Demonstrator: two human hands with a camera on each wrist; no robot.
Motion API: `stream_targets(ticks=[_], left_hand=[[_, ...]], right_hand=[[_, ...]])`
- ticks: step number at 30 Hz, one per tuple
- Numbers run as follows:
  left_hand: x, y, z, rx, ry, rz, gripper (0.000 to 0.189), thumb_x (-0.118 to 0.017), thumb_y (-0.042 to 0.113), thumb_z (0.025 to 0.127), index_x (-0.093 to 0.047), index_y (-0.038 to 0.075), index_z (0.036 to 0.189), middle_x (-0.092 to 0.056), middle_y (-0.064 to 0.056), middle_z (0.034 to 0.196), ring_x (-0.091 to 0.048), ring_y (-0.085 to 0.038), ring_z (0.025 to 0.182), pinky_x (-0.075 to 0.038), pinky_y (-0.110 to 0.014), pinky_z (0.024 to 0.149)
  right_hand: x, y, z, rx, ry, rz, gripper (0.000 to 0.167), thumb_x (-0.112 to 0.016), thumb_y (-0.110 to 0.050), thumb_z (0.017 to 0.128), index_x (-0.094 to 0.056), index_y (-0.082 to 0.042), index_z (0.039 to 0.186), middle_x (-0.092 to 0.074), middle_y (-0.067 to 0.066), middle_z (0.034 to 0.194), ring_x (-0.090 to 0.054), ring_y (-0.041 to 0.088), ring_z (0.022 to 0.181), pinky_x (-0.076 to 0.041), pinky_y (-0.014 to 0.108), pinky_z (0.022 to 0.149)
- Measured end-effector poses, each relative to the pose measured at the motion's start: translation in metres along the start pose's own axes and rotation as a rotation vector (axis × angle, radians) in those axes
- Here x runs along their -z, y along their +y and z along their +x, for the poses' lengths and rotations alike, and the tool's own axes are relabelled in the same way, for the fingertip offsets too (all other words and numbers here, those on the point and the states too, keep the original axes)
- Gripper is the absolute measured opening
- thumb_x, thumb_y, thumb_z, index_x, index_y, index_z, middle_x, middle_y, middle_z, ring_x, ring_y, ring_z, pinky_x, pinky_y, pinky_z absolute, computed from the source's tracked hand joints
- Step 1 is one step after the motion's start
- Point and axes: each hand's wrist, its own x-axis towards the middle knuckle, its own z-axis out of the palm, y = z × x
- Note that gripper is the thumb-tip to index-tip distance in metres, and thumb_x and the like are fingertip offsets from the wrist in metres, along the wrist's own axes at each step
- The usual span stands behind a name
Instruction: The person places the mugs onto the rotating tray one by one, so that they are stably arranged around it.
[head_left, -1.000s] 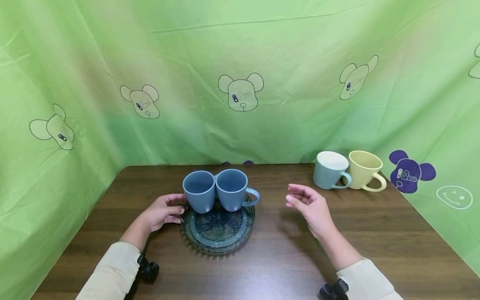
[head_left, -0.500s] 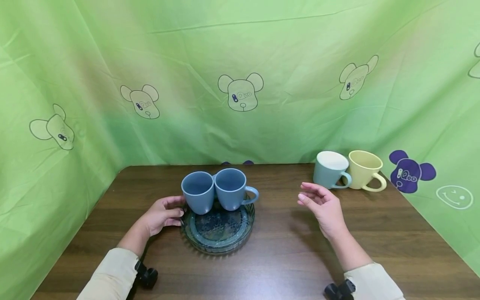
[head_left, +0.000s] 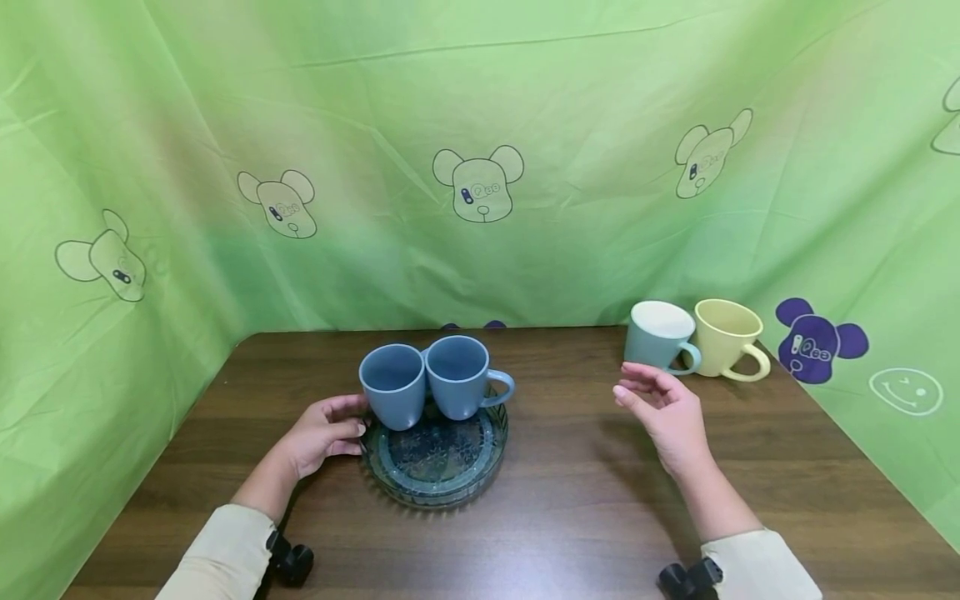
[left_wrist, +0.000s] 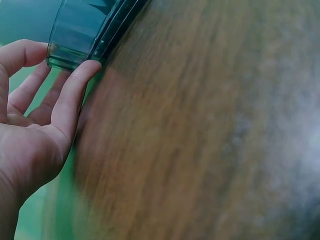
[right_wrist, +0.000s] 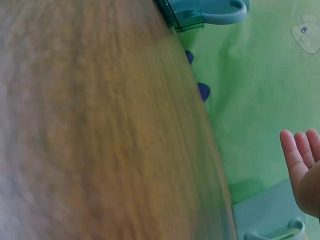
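Note:
A round blue-green glass dish [head_left: 442, 471] with a raised rim holds two blue mugs, a left one [head_left: 393, 392] and a right one [head_left: 457, 379] whose handle points right. My left hand [head_left: 318, 437] grips the dish's left edge. In the left wrist view, the thumb [left_wrist: 75, 92] and forefinger lie against the glass edge [left_wrist: 75, 35]. My right hand [head_left: 671, 412] holds nothing, fingers loosely bent, in front of a teal mug [head_left: 652, 337] with a white top. The hand overlaps that mug's lower part in the head view.
A yellow mug [head_left: 723, 337] stands beside the teal one, at the back right of the brown wooden table [head_left: 562, 517]. A green printed cloth [head_left: 480, 267] hangs behind the table and along both sides.
My right hand has moved right, closer to the teal mug. My left hand has shifted slightly toward me; the left blue mug edges nearer and the right one farther, as if the dish turns slightly.

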Motion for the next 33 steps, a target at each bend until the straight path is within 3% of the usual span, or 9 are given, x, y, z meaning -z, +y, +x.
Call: stream_targets(ticks=[10, 15, 21, 33], left_hand=[[-0.002, -0.002, 0.0, 0.006, 0.02, 0.003, 0.057, -0.061, -0.003, 0.087, -0.04, -0.01, 0.14, -0.049, -0.017, 0.132, -0.061, -0.018, 0.096, -0.059, -0.035, 0.075], [-0.002, -0.003, -0.003, 0.002, 0.036, 0.01, 0.057, -0.06, -0.003, 0.087, -0.04, -0.011, 0.14, -0.048, -0.019, 0.133, -0.06, -0.018, 0.096, -0.058, -0.035, 0.074], [-0.005, -0.003, -0.007, -0.009, 0.043, 0.012, 0.058, -0.059, -0.004, 0.088, -0.039, -0.011, 0.141, -0.047, -0.02, 0.134, -0.06, -0.017, 0.097, -0.058, -0.036, 0.075], [-0.007, -0.004, -0.011, -0.025, 0.044, 0.0, 0.058, -0.06, -0.005, 0.088, -0.038, -0.012, 0.141, -0.047, -0.021, 0.134, -0.059, -0.018, 0.099, -0.058, -0.038, 0.077]], right_hand=[[0.009, -0.003, 0.001, 0.003, 0.055, 0.004, 0.033, -0.069, 0.015, 0.082, -0.064, 0.01, 0.114, -0.071, 0.002, 0.091, -0.067, 0.01, 0.08, -0.056, 0.021, 0.071], [0.012, -0.006, 0.002, -0.012, 0.093, -0.023, 0.034, -0.071, 0.013, 0.081, -0.066, 0.006, 0.114, -0.07, 0.002, 0.089, -0.066, 0.009, 0.084, -0.055, 0.018, 0.074], [0.017, -0.009, 0.005, -0.029, 0.17, -0.045, 0.035, -0.072, 0.014, 0.079, -0.065, 0.009, 0.113, -0.07, -0.002, 0.086, -0.064, 0.007, 0.084, -0.052, 0.014, 0.074], [0.032, -0.011, 0.01, -0.032, 0.286, 0.08, 0.03, -0.067, 0.02, 0.08, -0.066, 0.011, 0.108, -0.07, 0.004, 0.083, -0.066, 0.01, 0.076, -0.055, 0.017, 0.068]])
